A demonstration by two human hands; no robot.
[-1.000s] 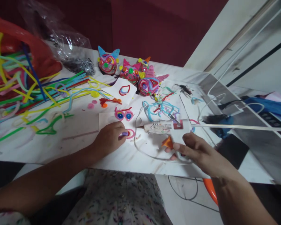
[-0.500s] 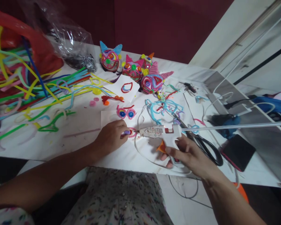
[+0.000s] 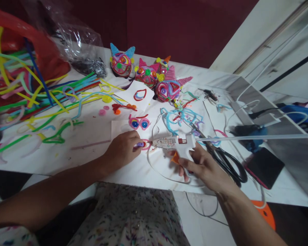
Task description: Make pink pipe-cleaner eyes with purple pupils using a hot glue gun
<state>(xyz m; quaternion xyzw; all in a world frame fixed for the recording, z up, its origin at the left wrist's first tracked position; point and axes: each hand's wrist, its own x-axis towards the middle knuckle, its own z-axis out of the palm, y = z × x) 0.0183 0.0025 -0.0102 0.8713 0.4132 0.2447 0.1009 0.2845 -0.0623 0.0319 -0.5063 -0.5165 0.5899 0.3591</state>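
My right hand (image 3: 195, 164) is wrapped round the handle of a white hot glue gun (image 3: 186, 148) with an orange trigger (image 3: 175, 158). A long clear glue stick (image 3: 236, 137) runs out of its back to the right. The nozzle points left and meets, or nearly meets, a pink pipe-cleaner loop (image 3: 147, 145) on the paper. My left hand (image 3: 125, 148) is closed at the loop's left side, with a small purple piece (image 3: 140, 144) at its fingertips. Just above lies a pink pipe-cleaner pair of eyes (image 3: 139, 123) with blue centres.
Several colourful cat-eared heads (image 3: 122, 64) stand at the back. Pipe cleaners (image 3: 56, 99) spread from a red bag (image 3: 51, 56) on the left. Black-handled scissors (image 3: 229, 164) and a dark phone-like object (image 3: 265, 167) lie right of my right hand. A cable (image 3: 159, 173) loops under the glue gun.
The glue gun and my right hand have shifted slightly left, the nozzle staying at the pink loop. My left hand holds its place. The view has moved a little.
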